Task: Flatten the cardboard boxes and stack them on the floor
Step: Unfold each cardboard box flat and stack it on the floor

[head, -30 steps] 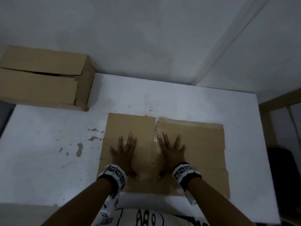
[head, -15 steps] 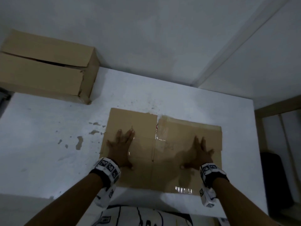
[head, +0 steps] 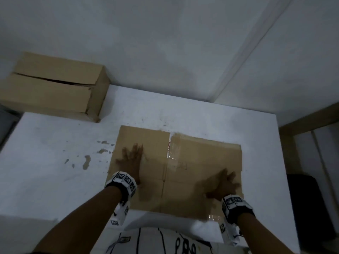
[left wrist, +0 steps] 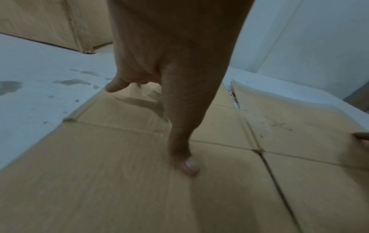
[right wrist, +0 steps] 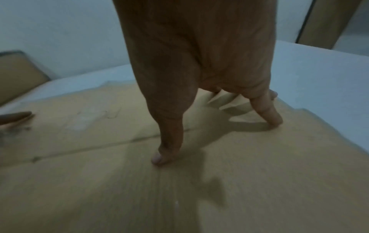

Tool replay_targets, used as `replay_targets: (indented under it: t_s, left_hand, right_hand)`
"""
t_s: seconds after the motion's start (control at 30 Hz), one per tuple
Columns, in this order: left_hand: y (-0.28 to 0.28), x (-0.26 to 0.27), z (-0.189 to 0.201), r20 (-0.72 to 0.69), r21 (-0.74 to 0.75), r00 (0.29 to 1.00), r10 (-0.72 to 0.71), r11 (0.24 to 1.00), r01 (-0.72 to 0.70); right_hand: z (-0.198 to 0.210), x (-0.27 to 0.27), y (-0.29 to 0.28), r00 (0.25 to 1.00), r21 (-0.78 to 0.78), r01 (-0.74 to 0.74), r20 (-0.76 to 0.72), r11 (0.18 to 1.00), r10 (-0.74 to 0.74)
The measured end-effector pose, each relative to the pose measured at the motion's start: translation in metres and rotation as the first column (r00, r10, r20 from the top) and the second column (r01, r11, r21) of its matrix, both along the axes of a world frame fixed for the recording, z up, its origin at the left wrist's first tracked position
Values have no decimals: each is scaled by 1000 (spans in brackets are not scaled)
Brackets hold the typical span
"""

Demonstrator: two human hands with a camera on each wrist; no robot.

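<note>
A flattened brown cardboard box (head: pixel 192 162) lies on the white table (head: pixel 45 171), its flaps spread out. My left hand (head: pixel 131 159) presses flat on its left half, fingers straight and spread. Near the box's right edge my right hand (head: pixel 224 185) also lies flat on the cardboard, fingers extended. In the left wrist view the left hand (left wrist: pixel 169 97) touches the cardboard (left wrist: pixel 99 173) with thumb and fingertips. The right wrist view shows the right hand (right wrist: pixel 209 110) pressing the cardboard (right wrist: pixel 99 189) the same way. A second, unflattened cardboard box (head: pixel 53 87) stands at the table's far left corner.
White walls rise behind the table, with a corner at the right. A wooden frame (head: pixel 310 121) and a dark object (head: pixel 310 208) sit beyond the table's right edge. Chipped paint spots (head: pixel 86 162) mark the tabletop left of the flattened box.
My right hand has slid from the box's middle out to its right edge and a little nearer me. The left hand has shifted slightly leftward. Both stay pressed flat.
</note>
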State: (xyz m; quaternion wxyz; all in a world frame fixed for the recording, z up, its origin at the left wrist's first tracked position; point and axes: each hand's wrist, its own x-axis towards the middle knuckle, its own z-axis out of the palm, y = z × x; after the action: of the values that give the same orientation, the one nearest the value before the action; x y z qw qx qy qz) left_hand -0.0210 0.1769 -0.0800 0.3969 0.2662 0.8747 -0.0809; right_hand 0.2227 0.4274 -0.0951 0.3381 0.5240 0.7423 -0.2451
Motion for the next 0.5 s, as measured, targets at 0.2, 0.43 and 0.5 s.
replay_targets:
  t_s: [0.2,0.43,0.5]
  left_hand:
    - [0,60,-10,46,198,781,623,760,-619]
    - [3,115,-12,225,135,465,856,445,-885]
    - [5,131,-8,291,57,331,897,330,-942]
  right_hand:
    - [12,-65,22,919,34,-245,-310,969,244]
    - [7,-121,51,836,52,-499,-236,865,496]
    - [5,-124,57,822,68,-531,-198,844,533]
